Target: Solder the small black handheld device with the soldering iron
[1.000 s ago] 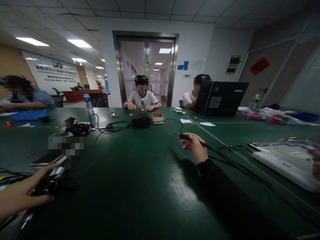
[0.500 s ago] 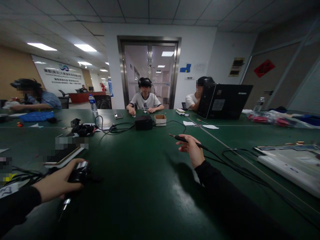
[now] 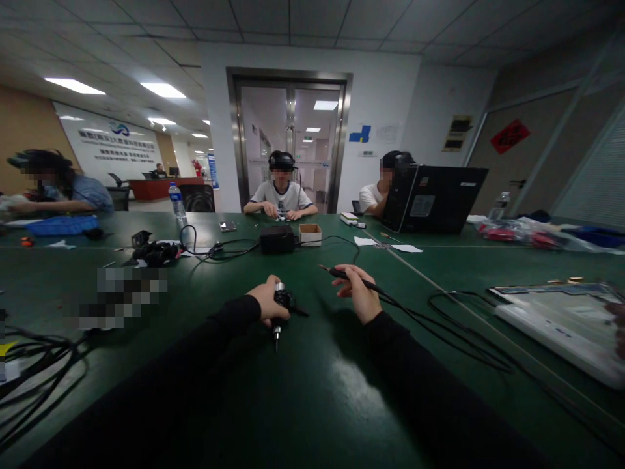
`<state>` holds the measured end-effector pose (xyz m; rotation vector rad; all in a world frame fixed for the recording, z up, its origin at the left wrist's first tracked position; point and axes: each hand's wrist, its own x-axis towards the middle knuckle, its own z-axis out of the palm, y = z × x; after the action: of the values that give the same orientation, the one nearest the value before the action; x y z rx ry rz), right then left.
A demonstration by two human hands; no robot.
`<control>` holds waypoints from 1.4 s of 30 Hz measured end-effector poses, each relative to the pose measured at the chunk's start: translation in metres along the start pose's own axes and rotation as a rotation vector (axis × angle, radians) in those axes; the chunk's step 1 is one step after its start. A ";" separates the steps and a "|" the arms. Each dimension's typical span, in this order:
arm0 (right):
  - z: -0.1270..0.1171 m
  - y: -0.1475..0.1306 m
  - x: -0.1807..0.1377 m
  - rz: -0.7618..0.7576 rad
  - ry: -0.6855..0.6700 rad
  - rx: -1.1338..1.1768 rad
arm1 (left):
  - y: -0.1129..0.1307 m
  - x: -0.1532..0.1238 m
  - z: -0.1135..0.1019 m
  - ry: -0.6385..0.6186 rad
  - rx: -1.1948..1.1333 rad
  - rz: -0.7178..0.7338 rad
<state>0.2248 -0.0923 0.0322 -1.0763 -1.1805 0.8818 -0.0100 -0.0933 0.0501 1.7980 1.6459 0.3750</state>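
Observation:
My left hand (image 3: 269, 301) is closed around a small black and silver tool (image 3: 283, 299) with a thin pointed metal end toward me. Its exact kind does not show. The tool is low over the middle of the green table (image 3: 234, 404), and I cannot tell whether it touches the surface. To the right, my right hand (image 3: 360, 292) grips a slim corded soldering iron (image 3: 342, 273) like a pen, its metal tip pointing left. A black cable (image 3: 415, 311) runs from the handle toward the right.
Beyond my hands stand a black box (image 3: 277, 240) and a small open carton (image 3: 310, 235). A white panel-like device (image 3: 556, 339) lies at right; coiled cables (image 3: 43, 371) lie at left. Co-workers sit across the table, one behind a black computer case (image 3: 434, 198).
My left hand has carried the black and silver tool from the left side to the middle of the table. My right hand still holds the soldering iron, almost unmoved.

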 end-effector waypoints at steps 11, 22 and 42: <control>0.005 -0.003 -0.008 -0.137 -0.088 -0.091 | 0.007 0.033 0.034 0.142 -0.137 0.118; 0.014 0.001 -0.017 -0.145 -0.181 -0.187 | -0.015 0.095 0.029 0.285 -0.238 0.150; 0.020 -0.003 -0.029 -0.250 -0.274 -0.301 | -0.025 0.093 0.045 0.325 -0.691 0.343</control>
<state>0.1997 -0.1172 0.0284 -1.0374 -1.6783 0.6828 0.0136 -0.0164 -0.0197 1.5093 1.1706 1.2747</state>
